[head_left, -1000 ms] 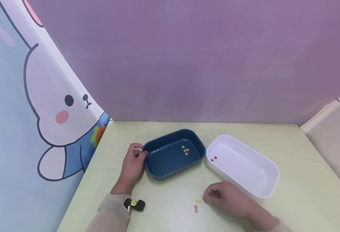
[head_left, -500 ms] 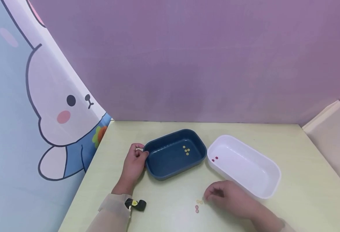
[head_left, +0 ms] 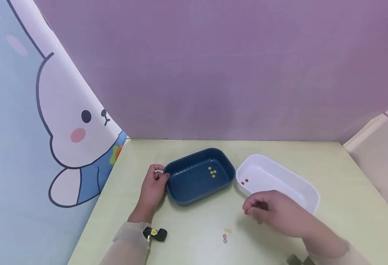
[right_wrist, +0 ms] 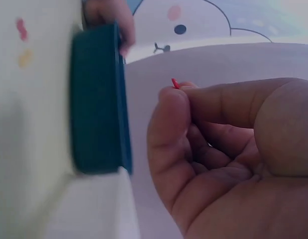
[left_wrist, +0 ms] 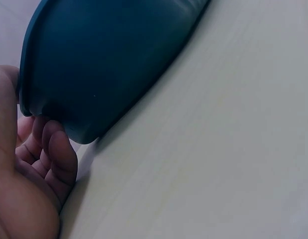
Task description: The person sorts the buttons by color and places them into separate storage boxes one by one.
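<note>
Nearest, on the table [head_left: 194, 235], lie two loose red discs [head_left: 225, 236] that touch, and just past them two loose yellow discs [head_left: 226, 230]. To their right, the right hand [head_left: 277, 213] is up off the table, in front of the white tray [head_left: 280, 180] and hiding part of its near side. Its thumb and finger pinch one small red disc [head_left: 246, 212] by a bit of its edge. The disc is tiny and looks slippery, so a loose pinch could let it drop and roll off. If it fell near where the trays meet, it could land in the wrong tray.

The left hand [head_left: 153, 189] holds the left end of the blue tray [head_left: 187, 184], thumb at the rim and fingers curled below it. A hard tug there could bump the white tray and make the bits inside slide. Four yellow discs [head_left: 212, 172] lie in the blue tray, and two red ones [head_left: 246, 180] in the white tray. Behind the table is a purple wall [head_left: 214, 73].
</note>
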Motion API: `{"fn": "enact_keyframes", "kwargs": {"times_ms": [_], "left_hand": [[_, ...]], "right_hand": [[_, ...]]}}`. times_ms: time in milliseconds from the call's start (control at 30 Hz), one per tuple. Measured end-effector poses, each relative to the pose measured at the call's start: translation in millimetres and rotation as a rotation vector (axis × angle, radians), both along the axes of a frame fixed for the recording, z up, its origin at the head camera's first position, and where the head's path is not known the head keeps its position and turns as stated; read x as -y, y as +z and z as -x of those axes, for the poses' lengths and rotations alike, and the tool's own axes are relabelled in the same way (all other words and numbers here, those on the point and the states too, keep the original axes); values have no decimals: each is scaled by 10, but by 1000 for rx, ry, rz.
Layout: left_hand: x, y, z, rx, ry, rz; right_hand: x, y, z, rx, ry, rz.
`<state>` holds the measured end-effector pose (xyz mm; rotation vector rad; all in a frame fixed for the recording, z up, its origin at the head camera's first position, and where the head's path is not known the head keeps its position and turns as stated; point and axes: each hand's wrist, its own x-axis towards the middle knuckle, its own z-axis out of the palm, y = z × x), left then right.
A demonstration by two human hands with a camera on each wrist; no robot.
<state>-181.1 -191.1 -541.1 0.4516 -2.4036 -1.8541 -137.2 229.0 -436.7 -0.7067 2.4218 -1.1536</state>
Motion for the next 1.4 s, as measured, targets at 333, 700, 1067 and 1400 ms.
{"fn": "enact_keyframes", "kwargs": {"times_ms": [333,700,1067,1400], "left_hand": [[26,-27,57,13,-7,6],[29,-40,59,15,1,23],[36,-35,75,-3,4,21],[-4,-12,78,2,1,18]], "right_hand": [[-226,284,558,40,48,-44],[-345,302,1072,192,15,-45],[-314,178,1438,288,-15,-79],[-257,21,1628,340,-44,-135]]}}
